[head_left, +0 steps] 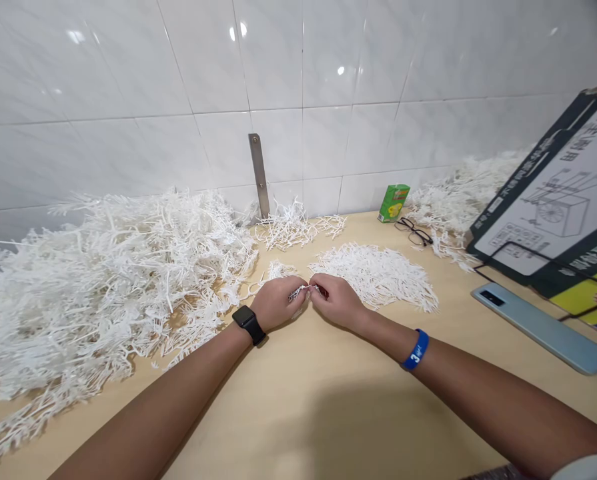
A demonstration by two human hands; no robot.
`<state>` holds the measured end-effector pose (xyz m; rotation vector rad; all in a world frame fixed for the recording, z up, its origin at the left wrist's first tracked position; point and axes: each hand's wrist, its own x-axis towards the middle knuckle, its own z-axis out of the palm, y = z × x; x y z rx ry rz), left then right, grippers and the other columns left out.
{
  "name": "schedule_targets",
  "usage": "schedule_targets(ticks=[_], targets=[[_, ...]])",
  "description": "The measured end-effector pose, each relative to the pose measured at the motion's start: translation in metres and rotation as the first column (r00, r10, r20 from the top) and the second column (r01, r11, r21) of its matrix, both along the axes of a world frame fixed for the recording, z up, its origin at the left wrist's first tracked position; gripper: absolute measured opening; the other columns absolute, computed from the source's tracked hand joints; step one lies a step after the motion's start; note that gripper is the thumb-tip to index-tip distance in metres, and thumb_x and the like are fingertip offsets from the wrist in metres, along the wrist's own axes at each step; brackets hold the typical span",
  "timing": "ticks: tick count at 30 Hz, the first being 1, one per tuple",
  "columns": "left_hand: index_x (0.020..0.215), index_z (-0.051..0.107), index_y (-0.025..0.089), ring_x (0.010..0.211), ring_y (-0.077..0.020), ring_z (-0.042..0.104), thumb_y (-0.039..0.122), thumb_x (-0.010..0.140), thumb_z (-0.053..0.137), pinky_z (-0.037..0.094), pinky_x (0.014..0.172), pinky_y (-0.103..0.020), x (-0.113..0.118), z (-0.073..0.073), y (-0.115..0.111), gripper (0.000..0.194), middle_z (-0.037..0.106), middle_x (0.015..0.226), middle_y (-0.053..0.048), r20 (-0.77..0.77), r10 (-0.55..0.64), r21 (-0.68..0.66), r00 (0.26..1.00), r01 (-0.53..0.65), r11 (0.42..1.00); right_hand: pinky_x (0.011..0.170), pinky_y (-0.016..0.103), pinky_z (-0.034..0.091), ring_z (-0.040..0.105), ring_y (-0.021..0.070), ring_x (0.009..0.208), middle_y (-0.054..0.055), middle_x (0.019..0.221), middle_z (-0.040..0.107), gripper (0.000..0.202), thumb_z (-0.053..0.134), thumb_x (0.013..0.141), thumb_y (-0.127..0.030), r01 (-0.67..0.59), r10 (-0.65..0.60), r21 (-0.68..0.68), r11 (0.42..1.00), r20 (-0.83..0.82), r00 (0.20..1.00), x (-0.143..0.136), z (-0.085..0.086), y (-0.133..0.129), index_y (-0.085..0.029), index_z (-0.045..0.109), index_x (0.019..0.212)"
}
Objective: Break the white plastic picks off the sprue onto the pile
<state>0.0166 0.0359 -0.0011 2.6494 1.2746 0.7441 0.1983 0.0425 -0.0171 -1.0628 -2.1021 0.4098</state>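
My left hand (277, 301) and my right hand (336, 300) meet at the fingertips above the table, both closed. Between them they pinch a small white branched plastic sprig (298, 291), mostly covered by the fingers. Just beyond my right hand lies a flat pile of short white plastic pieces (378, 272). To the left of my left hand spreads a big heap of white branching plastic sprigs (128, 267). Behind the hands sits a smaller tangle of bare white stems (291, 225).
A metal strip (259, 175) leans on the tiled wall (323, 143). Along the right are a green box (393, 203), eyeglasses (414, 231), another white heap (463, 193), a large printed carton (553, 213) and a light blue phone (543, 327) on the wooden table (258, 413).
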Motion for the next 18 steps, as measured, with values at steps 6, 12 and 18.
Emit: schedule_targets(ticks=[6, 12, 18], targets=[[0.09, 0.06, 0.02, 0.076, -0.0167, 0.059, 0.03, 0.095, 0.037, 0.04, 0.067, -0.028, 0.0001, -0.0016, -0.0003, 0.026, 0.067, 0.082, -0.003, 0.007, -0.022, -0.023, 1.0, 0.022, 1.0, 0.058, 0.025, 0.028, 0.045, 0.012, 0.06, -0.002, 0.062, 0.05, 0.021, 0.045, 0.086, -0.022, 0.025, -0.025, -0.01, 1.0, 0.024, 0.999, -0.0003, 0.0001, -0.0009, -0.019, 0.047, 0.066], [0.091, 0.059, 0.02, 0.071, -0.0177, 0.058, 0.034, 0.096, 0.036, 0.04, 0.069, -0.03, 0.0019, 0.0011, -0.0001, 0.028, 0.065, 0.077, -0.003, -0.005, -0.01, -0.007, 1.0, 0.01, 1.0, 0.057, 0.026, 0.03, 0.043, 0.0124, 0.058, -0.001, 0.062, 0.048, 0.02, 0.044, 0.088, -0.023, 0.087, -0.081, 0.068, 0.994, -0.081, 0.993, 0.0011, -0.0002, 0.0007, -0.019, 0.047, 0.068], [0.087, 0.057, 0.02, 0.072, -0.0182, 0.057, 0.035, 0.096, 0.037, 0.04, 0.075, -0.031, 0.0027, 0.0049, -0.0007, 0.027, 0.063, 0.074, -0.003, 0.02, -0.004, 0.019, 1.0, 0.004, 1.0, 0.06, 0.027, 0.033, 0.044, 0.013, 0.06, -0.001, 0.066, 0.049, 0.018, 0.043, 0.092, -0.027, 0.204, -0.179, 0.095, 0.974, -0.222, 0.959, 0.0022, 0.0034, 0.0004, -0.02, 0.05, 0.077]])
